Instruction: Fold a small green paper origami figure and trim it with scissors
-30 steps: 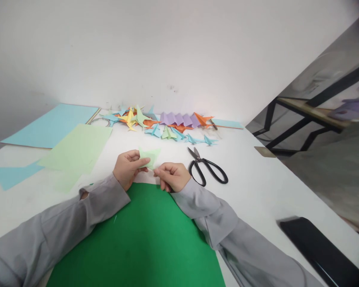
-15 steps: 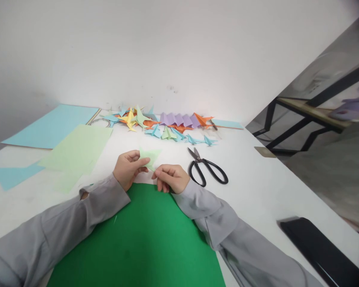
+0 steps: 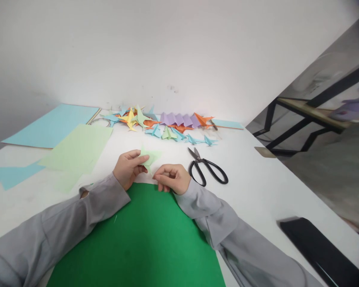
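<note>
A pale green folded paper figure (image 3: 151,158) with pointed tips is raised above the white table. My left hand (image 3: 129,167) pinches its left side between thumb and fingers. Its thin lower point reaches my right hand (image 3: 173,178), whose thumb and forefinger are closed on that tip. Under my wrists lies a green sheet (image 3: 134,239). Just right of my right hand are black-handled scissors (image 3: 208,166), blades partly apart and pointing away from me.
Folded paper figures (image 3: 131,118) in several colours line the wall, beside a purple pleated paper (image 3: 179,119). Blue sheets (image 3: 52,125) and light green paper (image 3: 77,147) lie at left. A black flat object (image 3: 323,251) sits at front right.
The right thumb and forefinger have shifted slightly down along the figure's lower point, and more of that thin tip shows. The left hand has barely moved, the figure tilting a little.
</note>
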A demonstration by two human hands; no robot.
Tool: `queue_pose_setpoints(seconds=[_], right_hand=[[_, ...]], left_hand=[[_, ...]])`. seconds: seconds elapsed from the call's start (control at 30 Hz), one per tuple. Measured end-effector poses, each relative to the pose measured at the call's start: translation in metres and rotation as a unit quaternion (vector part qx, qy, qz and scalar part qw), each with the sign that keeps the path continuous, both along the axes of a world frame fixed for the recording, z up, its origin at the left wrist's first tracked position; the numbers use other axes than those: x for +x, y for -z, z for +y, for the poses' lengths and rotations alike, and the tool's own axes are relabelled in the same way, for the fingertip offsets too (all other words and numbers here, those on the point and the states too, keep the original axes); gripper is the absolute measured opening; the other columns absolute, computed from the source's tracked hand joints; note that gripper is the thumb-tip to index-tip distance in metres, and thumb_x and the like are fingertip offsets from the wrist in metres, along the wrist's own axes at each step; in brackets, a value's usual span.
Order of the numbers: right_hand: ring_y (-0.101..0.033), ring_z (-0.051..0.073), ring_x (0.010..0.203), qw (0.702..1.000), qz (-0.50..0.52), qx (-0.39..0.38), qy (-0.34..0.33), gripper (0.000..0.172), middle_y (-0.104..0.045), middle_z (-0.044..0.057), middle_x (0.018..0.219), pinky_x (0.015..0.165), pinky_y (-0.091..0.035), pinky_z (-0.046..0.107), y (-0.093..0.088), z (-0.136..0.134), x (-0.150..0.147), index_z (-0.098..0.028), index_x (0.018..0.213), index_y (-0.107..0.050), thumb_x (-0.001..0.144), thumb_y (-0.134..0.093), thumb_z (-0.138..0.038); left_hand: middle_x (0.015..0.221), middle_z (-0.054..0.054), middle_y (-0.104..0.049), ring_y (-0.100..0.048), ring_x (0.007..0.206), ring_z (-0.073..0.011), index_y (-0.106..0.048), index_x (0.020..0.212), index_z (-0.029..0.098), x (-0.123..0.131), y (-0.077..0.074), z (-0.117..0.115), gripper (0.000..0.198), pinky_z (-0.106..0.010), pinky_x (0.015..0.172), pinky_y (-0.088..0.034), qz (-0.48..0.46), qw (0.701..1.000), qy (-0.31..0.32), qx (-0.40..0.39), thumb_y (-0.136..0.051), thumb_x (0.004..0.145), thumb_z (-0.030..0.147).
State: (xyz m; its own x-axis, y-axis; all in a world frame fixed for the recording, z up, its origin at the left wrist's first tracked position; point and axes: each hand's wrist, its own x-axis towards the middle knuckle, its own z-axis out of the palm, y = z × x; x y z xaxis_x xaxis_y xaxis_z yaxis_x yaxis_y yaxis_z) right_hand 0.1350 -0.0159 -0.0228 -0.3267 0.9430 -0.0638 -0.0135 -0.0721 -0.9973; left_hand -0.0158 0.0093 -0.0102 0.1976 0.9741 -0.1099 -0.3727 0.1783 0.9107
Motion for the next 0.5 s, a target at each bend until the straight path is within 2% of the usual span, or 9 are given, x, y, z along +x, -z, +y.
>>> queue_pose_setpoints(seconds=[0.1,0.17,0.27,0.33,0.4,0.5], right_hand=[[-0.044,0.007,0.028,0.999,0.03,-0.037,-0.014,0.014,-0.058,-0.002,0.038,0.032,-0.034,0.019,0.0,0.005,0.002,-0.014,0.065,-0.061,0.055,-0.057,-0.023],[-0.045,0.008,0.028,0.996,0.053,-0.063,0.017,0.015,-0.058,-0.002,0.037,0.031,-0.034,0.019,0.002,0.01,0.004,-0.015,0.065,-0.06,0.053,-0.055,-0.023],[-0.047,0.01,0.03,0.989,0.106,-0.074,0.068,0.023,-0.056,-0.002,0.038,0.031,-0.033,0.021,0.004,0.015,0.006,-0.016,0.068,-0.06,0.059,-0.058,-0.037],[-0.047,0.009,0.033,0.987,0.119,-0.072,0.076,0.035,-0.056,-0.001,0.042,0.034,-0.032,0.021,0.004,0.015,0.007,-0.015,0.063,-0.061,0.063,-0.057,-0.05],[-0.041,0.006,0.034,0.993,0.084,-0.049,0.064,0.041,-0.051,-0.002,0.04,0.035,-0.027,0.02,0.004,0.014,0.006,-0.015,0.054,-0.056,0.061,-0.06,-0.055],[-0.025,0.003,0.033,0.999,0.008,0.017,0.033,0.039,-0.034,-0.01,0.033,0.036,-0.015,0.02,0.004,0.01,0.003,-0.016,0.049,-0.049,0.053,-0.072,-0.047]], left_hand=[[0.06,-0.001,-0.059,-0.053,0.052,-0.0098,-0.063,0.069,0.01,-0.001,0.001,-0.002,0.02,-0.022,0.047,-0.043,0.027,0.999,0.025,0.016,-0.072,0.056,0.022],[0.065,-0.002,-0.06,-0.053,0.052,-0.0098,-0.063,0.077,0.011,-0.002,0.002,-0.004,0.026,-0.022,0.047,-0.042,0.06,0.996,0.046,0.037,-0.072,0.056,0.023],[0.066,0.0,-0.059,-0.053,0.052,-0.0095,-0.059,0.095,0.014,-0.004,0.002,-0.006,0.045,-0.021,0.046,-0.04,0.128,0.984,0.104,0.067,-0.074,0.054,0.022],[0.06,0.004,-0.055,-0.052,0.05,-0.0087,-0.054,0.104,0.015,-0.005,0.001,-0.006,0.055,-0.019,0.046,-0.038,0.169,0.971,0.145,0.091,-0.075,0.053,0.021],[0.057,0.006,-0.053,-0.05,0.049,-0.0078,-0.049,0.111,0.016,-0.005,-0.001,-0.006,0.063,-0.018,0.046,-0.037,0.188,0.96,0.181,0.106,-0.074,0.054,0.021],[0.059,0.005,-0.056,-0.052,0.05,-0.0086,-0.044,0.116,0.015,-0.004,-0.001,-0.006,0.069,-0.02,0.049,-0.04,0.197,0.948,0.221,0.113,-0.073,0.054,0.018]])
